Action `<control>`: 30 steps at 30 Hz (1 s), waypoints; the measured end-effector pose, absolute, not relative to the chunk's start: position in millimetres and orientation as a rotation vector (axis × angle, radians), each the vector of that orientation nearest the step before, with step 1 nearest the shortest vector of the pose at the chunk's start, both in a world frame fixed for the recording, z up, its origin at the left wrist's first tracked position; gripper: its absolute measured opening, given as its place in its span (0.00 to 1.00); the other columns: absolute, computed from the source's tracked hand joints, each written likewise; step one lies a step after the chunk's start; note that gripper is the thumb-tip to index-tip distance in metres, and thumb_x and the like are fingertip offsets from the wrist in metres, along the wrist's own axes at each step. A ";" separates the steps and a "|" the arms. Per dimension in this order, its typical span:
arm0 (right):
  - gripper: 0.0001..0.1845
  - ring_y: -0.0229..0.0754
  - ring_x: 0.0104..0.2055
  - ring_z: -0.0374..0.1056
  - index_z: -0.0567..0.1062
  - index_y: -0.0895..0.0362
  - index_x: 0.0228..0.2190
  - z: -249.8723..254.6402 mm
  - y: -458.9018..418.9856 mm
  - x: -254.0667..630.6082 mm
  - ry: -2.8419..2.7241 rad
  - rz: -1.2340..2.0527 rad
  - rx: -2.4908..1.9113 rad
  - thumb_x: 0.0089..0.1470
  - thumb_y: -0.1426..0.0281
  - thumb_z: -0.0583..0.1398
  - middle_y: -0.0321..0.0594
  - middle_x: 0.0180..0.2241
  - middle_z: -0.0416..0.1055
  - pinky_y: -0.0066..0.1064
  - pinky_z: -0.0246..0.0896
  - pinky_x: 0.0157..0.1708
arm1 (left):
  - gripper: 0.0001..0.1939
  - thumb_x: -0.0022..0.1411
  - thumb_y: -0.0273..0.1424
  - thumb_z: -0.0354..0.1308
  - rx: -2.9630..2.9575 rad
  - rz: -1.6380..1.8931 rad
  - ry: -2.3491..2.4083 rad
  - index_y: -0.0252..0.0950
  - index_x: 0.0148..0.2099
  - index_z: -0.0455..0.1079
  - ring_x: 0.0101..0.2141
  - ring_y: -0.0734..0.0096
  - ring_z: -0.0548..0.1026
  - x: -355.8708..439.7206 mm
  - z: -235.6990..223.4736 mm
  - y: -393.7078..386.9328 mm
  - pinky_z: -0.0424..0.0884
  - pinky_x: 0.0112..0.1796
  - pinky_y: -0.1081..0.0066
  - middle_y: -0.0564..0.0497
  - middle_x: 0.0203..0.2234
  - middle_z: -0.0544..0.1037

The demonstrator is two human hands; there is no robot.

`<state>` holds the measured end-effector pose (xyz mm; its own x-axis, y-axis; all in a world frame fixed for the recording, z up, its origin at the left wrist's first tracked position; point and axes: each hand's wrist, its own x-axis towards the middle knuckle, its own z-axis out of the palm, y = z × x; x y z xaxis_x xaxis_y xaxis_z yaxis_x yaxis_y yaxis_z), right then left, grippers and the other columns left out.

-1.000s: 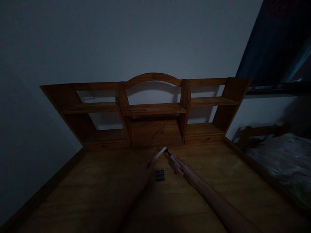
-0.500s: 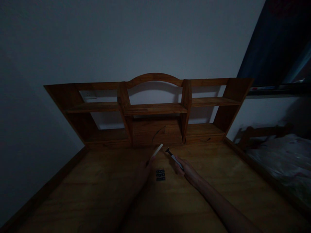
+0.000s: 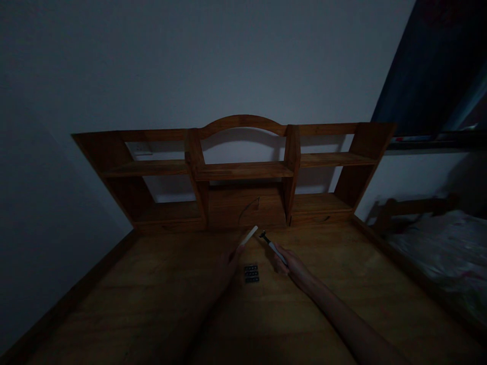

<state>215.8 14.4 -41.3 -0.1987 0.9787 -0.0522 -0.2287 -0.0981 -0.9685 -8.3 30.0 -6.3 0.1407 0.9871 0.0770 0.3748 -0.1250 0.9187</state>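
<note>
My left hand point(image 3: 227, 266), dim in shadow, is closed round the lower end of a flat, pale stick point(image 3: 250, 234) that slants up to the right. My right hand point(image 3: 288, 261) grips a razor-like tool point(image 3: 276, 251) by its light grey handle. Its black neck ends in a small dark crosswise head, pointing up and left, close to the stick's tip but apart from it. Between and below the hands, a small group of black pieces in three short rows point(image 3: 251, 273) lies on the wooden tabletop point(image 3: 243, 319). Darkness hides their fine detail.
A wooden shelf unit point(image 3: 243, 171) with an arched top stands along the back of the table against a pale wall. A thin dark cord point(image 3: 248, 205) hangs at its middle panel. Beyond the right edge lies a pile of plastic-covered stuff point(image 3: 441, 248).
The pale stick has shifted slightly to the right with my left hand. My right hand and the razor-like tool have barely moved.
</note>
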 end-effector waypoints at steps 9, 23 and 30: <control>0.32 0.31 0.12 0.47 0.59 0.56 0.11 -39.4 13.6 214.0 -1.084 1.500 -0.980 0.56 0.48 0.50 0.29 0.08 0.49 0.28 0.45 0.17 | 0.28 0.59 0.52 0.46 1.607 0.986 1.350 0.35 0.43 0.74 0.38 0.58 0.76 -6.6 -6.7 29.6 0.69 0.41 0.64 0.46 0.36 0.80; 0.31 0.32 0.12 0.48 0.60 0.56 0.11 -47.6 17.1 215.9 -1.076 1.508 -1.001 0.57 0.49 0.50 0.29 0.09 0.50 0.28 0.43 0.17 | 0.27 0.59 0.51 0.47 1.623 0.973 1.309 0.36 0.46 0.74 0.40 0.58 0.75 -12.9 0.1 31.3 0.68 0.42 0.65 0.47 0.39 0.79; 0.32 0.32 0.12 0.48 0.60 0.56 0.10 -43.9 14.0 215.8 -1.099 1.462 -1.004 0.58 0.50 0.50 0.30 0.08 0.48 0.29 0.44 0.18 | 0.28 0.58 0.53 0.47 1.589 0.995 1.295 0.35 0.39 0.75 0.36 0.60 0.76 -8.8 -12.5 32.3 0.69 0.38 0.67 0.47 0.33 0.80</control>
<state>215.8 14.0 -43.9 -0.1474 0.9881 -0.0452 -0.2317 -0.0789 -0.9696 -8.8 32.3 -12.5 0.1519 0.9859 0.0707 0.3221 -0.1170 0.9395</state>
